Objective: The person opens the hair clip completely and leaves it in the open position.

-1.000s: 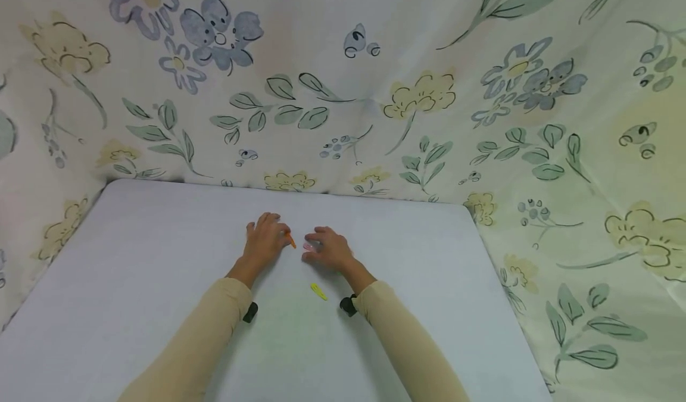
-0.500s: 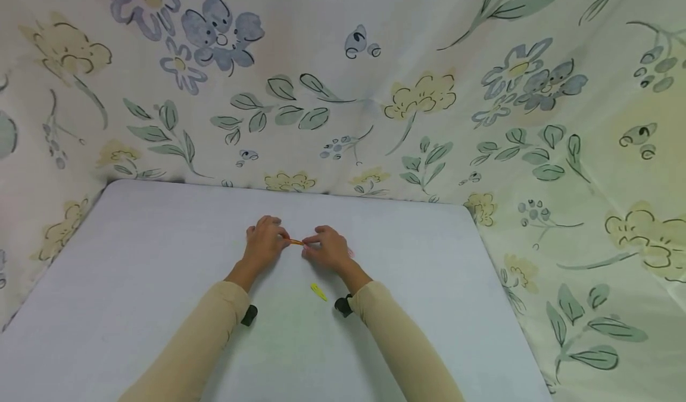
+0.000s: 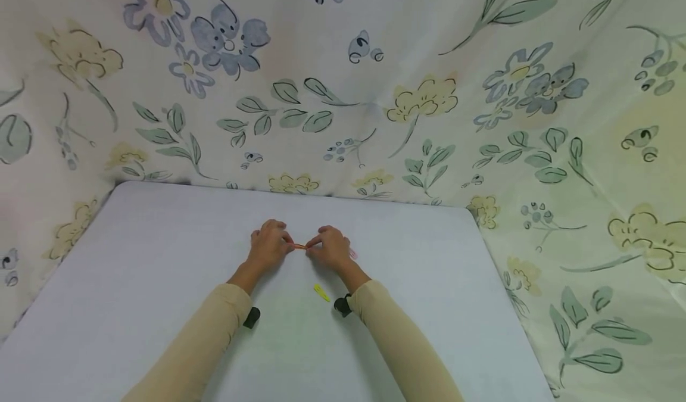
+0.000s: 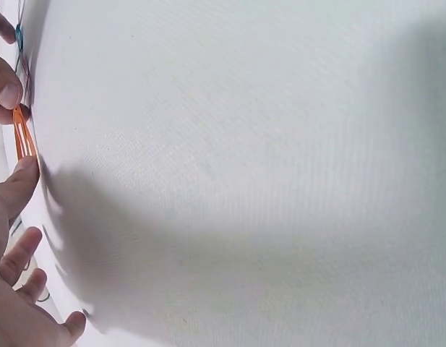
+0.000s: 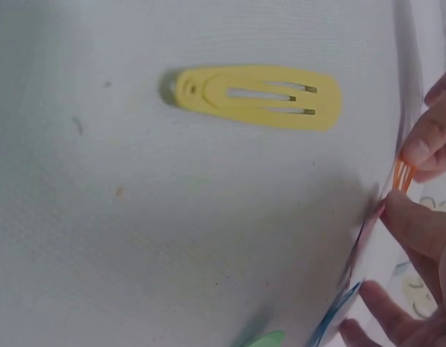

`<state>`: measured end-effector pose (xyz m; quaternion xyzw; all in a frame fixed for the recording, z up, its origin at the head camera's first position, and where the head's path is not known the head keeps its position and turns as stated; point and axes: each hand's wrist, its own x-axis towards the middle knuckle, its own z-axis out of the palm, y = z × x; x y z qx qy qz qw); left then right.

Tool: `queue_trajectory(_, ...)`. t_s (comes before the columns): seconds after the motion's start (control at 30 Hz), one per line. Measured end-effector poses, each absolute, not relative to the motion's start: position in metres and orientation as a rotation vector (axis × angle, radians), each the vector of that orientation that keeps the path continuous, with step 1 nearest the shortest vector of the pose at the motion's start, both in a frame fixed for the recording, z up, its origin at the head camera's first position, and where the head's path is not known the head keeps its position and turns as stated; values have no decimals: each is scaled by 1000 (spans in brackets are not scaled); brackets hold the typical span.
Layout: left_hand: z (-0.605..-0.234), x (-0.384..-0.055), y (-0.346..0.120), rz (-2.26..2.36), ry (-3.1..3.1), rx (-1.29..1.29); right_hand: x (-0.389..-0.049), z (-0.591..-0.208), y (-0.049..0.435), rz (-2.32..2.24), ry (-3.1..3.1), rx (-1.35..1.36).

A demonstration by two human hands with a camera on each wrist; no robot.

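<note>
The orange clip (image 4: 23, 126) was held at both ends, the left hand (image 3: 267, 248) pinching 1 tip and the right hand (image 3: 330, 250) pinching the other, with a short slotted stretch of it bare between them. Both grips were narrow, just fingertips, and the other fingers of the left hand were spread apart from it. In the head view 1 second earlier the left hand alone had the clip, pointing toward the person, and the right hand was apart from it; now it lay crosswise between the 2 hands. That seemed to make the work a 2-handed job, with the clip steadied from either side (whether it was touching the table (image 3: 161, 247) or lifted slightly, I could not tell). Just beside the right hand, on its outer side, a pink clip (image 3: 352, 253) lay partly hidden. The right wrist view also caught a blue thing (image 5: 335, 314) near that hand's other fingers and, at the bottom edge, part of a green thing (image 5: 267, 339). Nearer the person, a yellow clip (image 5: 255, 109) lay flat on the table, untouched by either hand. Beyond the far edge hung a floral cloth (image 3: 375, 164).
</note>
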<state>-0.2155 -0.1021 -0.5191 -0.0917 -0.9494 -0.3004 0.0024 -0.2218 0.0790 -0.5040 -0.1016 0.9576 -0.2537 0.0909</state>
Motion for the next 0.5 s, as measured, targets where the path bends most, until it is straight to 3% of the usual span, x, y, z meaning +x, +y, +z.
queue_trajectory(0.5,-514,-210,-94,-1315,-2821,-401,-223,-502,98,-1042,2767,-406)
